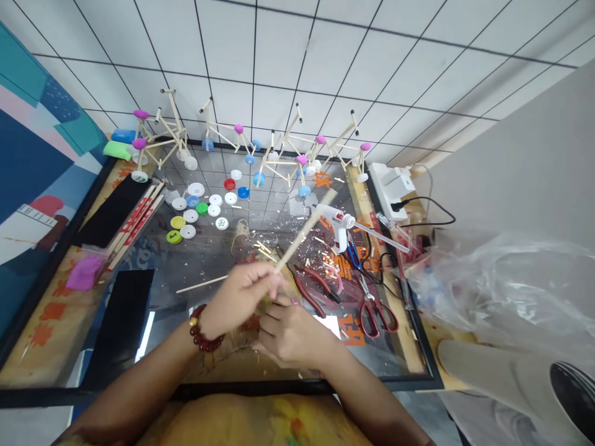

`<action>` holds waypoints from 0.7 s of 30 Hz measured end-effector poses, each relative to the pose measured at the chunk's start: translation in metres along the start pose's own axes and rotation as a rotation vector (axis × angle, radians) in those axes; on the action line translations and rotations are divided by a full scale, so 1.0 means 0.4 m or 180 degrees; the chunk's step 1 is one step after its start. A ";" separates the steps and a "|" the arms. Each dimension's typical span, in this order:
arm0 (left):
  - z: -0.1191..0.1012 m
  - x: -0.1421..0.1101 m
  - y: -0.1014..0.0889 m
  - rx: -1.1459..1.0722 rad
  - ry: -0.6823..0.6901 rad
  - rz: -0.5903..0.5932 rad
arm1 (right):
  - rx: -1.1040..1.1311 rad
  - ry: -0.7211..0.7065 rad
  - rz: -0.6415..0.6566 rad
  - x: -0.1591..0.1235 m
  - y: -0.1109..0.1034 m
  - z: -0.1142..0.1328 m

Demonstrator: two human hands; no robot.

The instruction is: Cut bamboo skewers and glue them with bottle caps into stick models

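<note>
My left hand [242, 297], with a dark red bead bracelet on its wrist, pinches the lower end of a pale wooden stick [302, 235]. The stick slants up and away to the right, towards a white glue gun [337, 223]. Close against it, my right hand [290, 334] is curled shut. A small purple bit shows at its fingers, but I cannot make out what they grip. Just beyond the hands lie red-handled pliers [309, 291], a thin stick [202, 284] and several short wood offcuts [266, 251]. Red-handled scissors [372, 310] rest farther right.
Several wooden stick frames [283, 164] with bottle-cap wheels stand along the tiled wall. Loose bottle caps [201, 209] lie left of centre. Black strips [121, 319] and a purple packet [86, 271] are at left. A power strip [389, 189] and clear plastic bag [502, 279] are at right.
</note>
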State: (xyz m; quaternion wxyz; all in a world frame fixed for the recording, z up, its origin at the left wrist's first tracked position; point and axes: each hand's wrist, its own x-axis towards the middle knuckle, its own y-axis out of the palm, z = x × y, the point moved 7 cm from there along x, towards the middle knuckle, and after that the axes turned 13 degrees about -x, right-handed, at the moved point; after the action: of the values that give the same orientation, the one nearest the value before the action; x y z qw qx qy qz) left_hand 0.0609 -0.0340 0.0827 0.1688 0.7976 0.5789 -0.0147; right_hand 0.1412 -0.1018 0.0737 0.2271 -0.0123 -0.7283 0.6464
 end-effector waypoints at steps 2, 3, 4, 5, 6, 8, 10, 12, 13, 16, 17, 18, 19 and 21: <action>-0.007 0.009 -0.043 -0.0292 0.0045 -0.0436 | -0.0037 0.0143 -0.0217 0.003 -0.031 -0.024; -0.009 0.011 -0.052 -0.0436 0.0055 -0.0488 | -0.0069 0.0240 -0.0293 0.003 -0.042 -0.037; -0.012 0.010 -0.053 -0.0504 0.0060 -0.0455 | -0.0098 0.0328 -0.0339 0.001 -0.049 -0.047; -0.016 0.009 -0.048 -0.0454 0.0078 -0.0375 | -0.0117 0.0367 -0.0352 -0.001 -0.052 -0.052; -0.020 0.007 -0.037 -0.0282 0.0106 -0.0273 | -0.0125 0.0362 -0.0340 -0.002 -0.049 -0.052; -0.031 0.004 -0.006 0.0278 0.0215 -0.0032 | -0.0106 0.0238 -0.0280 -0.005 -0.035 -0.040; -0.040 0.003 0.024 0.0789 0.0338 0.0094 | -0.0070 0.0072 -0.0216 -0.008 -0.015 -0.020; -0.044 0.006 0.046 0.1092 0.0426 0.0146 | -0.0021 0.0006 -0.0188 -0.010 0.000 -0.006; -0.040 0.008 0.056 0.1153 0.0394 0.0214 | -0.0007 0.0009 -0.0187 -0.011 0.005 -0.003; 0.004 0.016 0.080 0.0971 -0.0097 0.0588 | 0.0020 -0.0024 -0.0127 -0.011 0.008 0.004; 0.020 0.020 0.081 0.0894 -0.0271 0.0641 | 0.0030 -0.0083 -0.0091 -0.009 0.006 0.008; 0.034 0.025 0.078 0.0845 -0.0391 0.0613 | 0.0042 -0.0143 -0.0060 -0.007 0.004 0.013; 0.042 0.031 0.070 0.0829 -0.0433 0.0504 | 0.0064 -0.0201 -0.0048 -0.004 0.001 0.018; 0.044 0.045 0.037 0.0873 -0.0318 0.0080 | 0.0120 -0.0244 -0.0099 0.001 -0.009 0.023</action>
State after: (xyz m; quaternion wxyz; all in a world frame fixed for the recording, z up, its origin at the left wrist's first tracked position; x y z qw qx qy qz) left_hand 0.0835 -0.0266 0.0660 0.0870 0.8186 0.5524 -0.1313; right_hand 0.1385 -0.1109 0.0766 0.2094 0.0281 -0.7242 0.6565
